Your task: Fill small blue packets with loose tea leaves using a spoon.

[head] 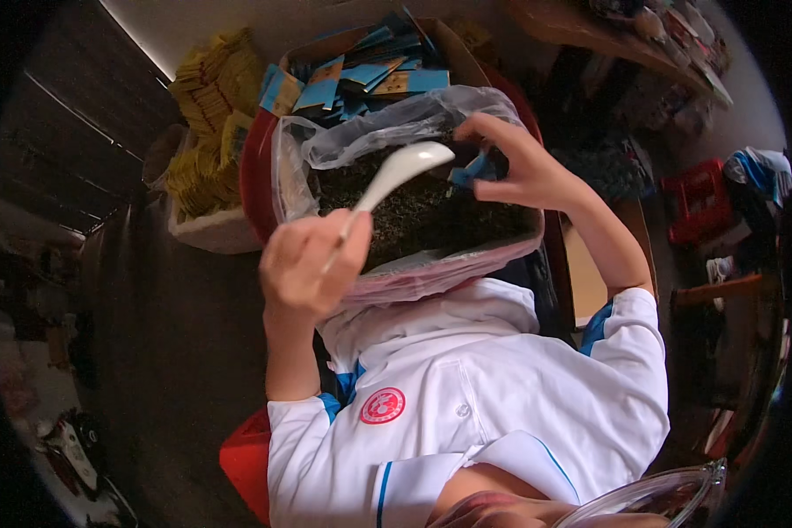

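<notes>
My left hand [317, 261] grips a white spoon [402, 171] by its handle, with the bowl pointing up and right. The spoon is over dark, dried, crumbled leaf material [402, 218] in a clear plastic bag [350, 142]. My right hand [521, 158] curls around a small blue packet [472, 171] above the bag's right side. The fingers partly hide this packet, so its opening cannot be made out. The spoon's bowl is left of the packet, apart from it. The bag lines a red container [256, 171] close against my body.
Beyond the bag, a cardboard box [455, 43] holds many blue-and-tan packets [363, 72]. Stacked yellow packets [211, 145] fill a pale tub [214, 234] at left. A red plastic crate [699, 201] is at right, and a shelf edge [607, 36] at upper right.
</notes>
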### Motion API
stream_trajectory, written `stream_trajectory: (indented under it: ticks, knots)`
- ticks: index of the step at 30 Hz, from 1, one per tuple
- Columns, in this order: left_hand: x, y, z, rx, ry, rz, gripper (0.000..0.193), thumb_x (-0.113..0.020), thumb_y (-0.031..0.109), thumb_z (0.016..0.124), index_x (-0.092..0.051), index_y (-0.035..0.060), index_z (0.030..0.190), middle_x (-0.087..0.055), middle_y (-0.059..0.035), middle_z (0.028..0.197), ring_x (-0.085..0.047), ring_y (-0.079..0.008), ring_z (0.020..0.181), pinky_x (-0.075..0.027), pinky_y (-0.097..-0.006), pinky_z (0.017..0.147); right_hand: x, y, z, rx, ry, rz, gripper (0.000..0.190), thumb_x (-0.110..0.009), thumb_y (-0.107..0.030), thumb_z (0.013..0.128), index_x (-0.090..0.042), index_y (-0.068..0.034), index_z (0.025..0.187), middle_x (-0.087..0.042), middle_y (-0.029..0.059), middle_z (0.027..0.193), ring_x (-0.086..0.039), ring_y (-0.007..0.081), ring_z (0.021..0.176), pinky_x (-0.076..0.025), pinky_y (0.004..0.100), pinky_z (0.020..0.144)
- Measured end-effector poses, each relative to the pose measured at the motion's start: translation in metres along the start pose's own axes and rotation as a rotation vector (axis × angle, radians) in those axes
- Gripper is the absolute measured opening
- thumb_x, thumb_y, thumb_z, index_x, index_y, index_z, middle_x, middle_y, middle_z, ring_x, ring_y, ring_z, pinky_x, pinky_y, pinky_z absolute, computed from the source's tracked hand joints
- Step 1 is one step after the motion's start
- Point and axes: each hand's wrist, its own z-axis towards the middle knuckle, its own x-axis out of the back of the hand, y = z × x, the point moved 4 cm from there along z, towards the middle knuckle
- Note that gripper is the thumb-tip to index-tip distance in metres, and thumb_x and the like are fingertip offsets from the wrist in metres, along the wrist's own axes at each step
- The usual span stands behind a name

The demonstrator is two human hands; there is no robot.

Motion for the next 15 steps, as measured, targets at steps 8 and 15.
stream_trajectory:
  ticks: [8, 15]
  knots:
    - [-0.025, -0.011, 0.011, 0.07, -0.234, -0.053, 0.03, -0.069, 0.003, 0.077, -0.069, 0.0031, 0.107, -0.058, -0.0058, 0.077, -0.058, -0.0221, 0.074, -0.048, -0.0347, 0.065, 0.013, 0.005, -0.008, -0.021, 0.051, -0.092, 0.06, -0.075, -0.009, 0.07, -0.053, -0.003, 0.125, -0.056, 0.0127, 0.118, -0.055, 0.0286, 0.111, -0.046, 0.0372, 0.098]
    - [-0.048, 0.008, 0.007, 0.122, -0.402, -0.19, 0.013, -0.067, 0.005, 0.081, -0.063, 0.0044, 0.094, -0.053, -0.0091, 0.07, -0.057, -0.0243, 0.073, -0.048, -0.0357, 0.067, 0.014, -0.023, -0.027, 0.284, 0.187, -0.381, 0.073, -0.084, -0.003, 0.053, -0.058, -0.008, 0.121, -0.055, 0.0119, 0.124, -0.055, 0.0343, 0.114, -0.048, 0.0413, 0.096]
